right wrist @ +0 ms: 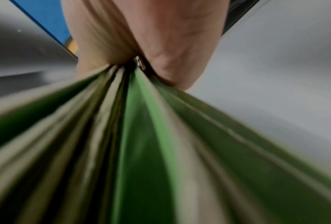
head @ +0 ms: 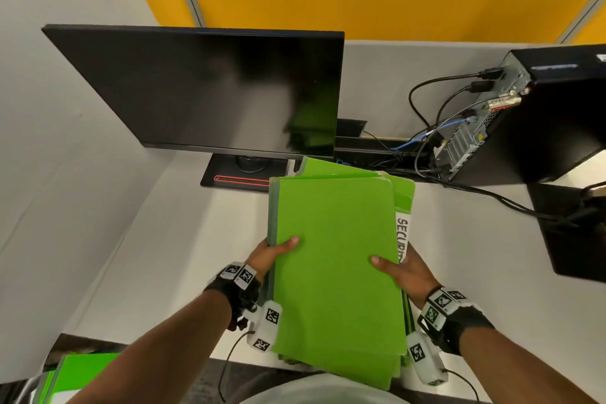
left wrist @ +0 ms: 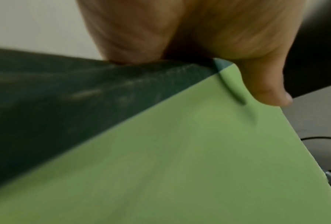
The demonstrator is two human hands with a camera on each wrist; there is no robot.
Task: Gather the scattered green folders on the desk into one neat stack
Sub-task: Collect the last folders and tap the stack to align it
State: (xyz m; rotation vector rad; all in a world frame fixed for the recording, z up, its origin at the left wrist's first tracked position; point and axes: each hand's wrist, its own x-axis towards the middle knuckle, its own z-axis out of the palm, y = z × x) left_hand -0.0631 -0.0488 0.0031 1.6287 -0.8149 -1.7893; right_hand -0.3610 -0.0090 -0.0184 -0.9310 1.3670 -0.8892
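A: In the head view, the left hand [head: 272, 254] is gripping the left edge of the stack of green folders [head: 337, 259], thumb lying on the top cover, the other fingers hidden underneath. The right hand [head: 401, 269] is clamping the right edge the same way. The stack is being held over the desk [head: 157, 239], in front of the monitor [head: 203, 88], its near end hanging past the desk edge toward the person.

B: The edges are not lining up. A white label [head: 402, 236] is poking out at the right, and lower folders are fanning out at the far end.

A: So I am judging that the lower folders could slide out if either grip loosens. More green folders [head: 82, 371] are lying at bottom left, cut off by the frame; what they are resting on I cannot tell.

B: In the left wrist view, the thumb [left wrist: 264, 87] is pressing on the green cover [left wrist: 179, 159]. The dark band beside it is too blurred to name.

A: In the right wrist view, the hand [right wrist: 141, 37] is pinching many folder edges [right wrist: 141, 136], which are splaying toward the camera. Blur is smearing them, so I cannot count them, and the fingertips are not showing.
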